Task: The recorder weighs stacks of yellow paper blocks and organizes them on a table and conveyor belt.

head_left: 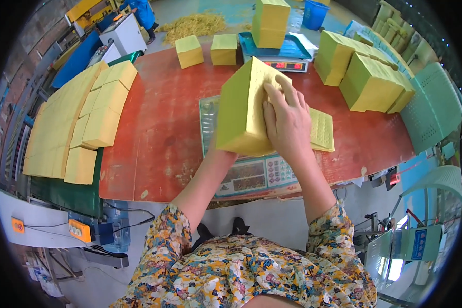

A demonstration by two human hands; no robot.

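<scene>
Left hand (224,155) grips yellow block (233,110) from below, right hand (288,118) grasps its side, over the scale (256,177) at the desk's (159,128) near edge; looks midway, this block not yet set down, left stacks (105,120) apparently done, right-corner stacks (369,84) unclear.

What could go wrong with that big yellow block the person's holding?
The yellow block might slip: the right hand lies against its side, while the left hand is mostly hidden below, so its hold can't be judged.
If swung forward, it could bump the tall yellow stack on the blue tray.
The right forearm might brush the yellow piece beside it.
</scene>
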